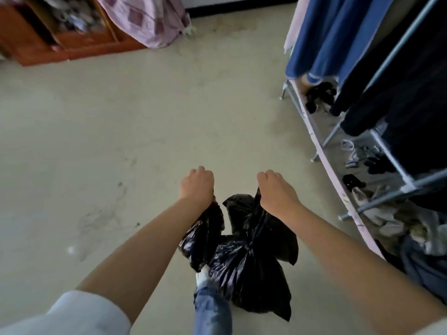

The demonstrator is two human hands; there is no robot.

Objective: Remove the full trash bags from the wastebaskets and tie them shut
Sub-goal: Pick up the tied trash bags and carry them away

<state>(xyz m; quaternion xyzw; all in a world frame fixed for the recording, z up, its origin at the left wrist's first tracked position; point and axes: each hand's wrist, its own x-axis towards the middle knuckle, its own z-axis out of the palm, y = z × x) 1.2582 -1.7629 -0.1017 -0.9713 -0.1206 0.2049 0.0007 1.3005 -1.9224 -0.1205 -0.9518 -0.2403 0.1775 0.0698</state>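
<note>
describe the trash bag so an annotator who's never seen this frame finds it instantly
Start at the clothes rack along the right edge, then move left across the bare floor to the two forearms reaching in from the bottom. The black trash bag hangs between them, one flap gripped by the left hand, the other by the right hand. It is the only glossy, crinkled black plastic; the dark items on the rack are cloth.

Black trash bag between two clenched hands, left hand and right hand

Soft, dim daylight; motion-blurred, wide-angle bowing at the edges
</note>
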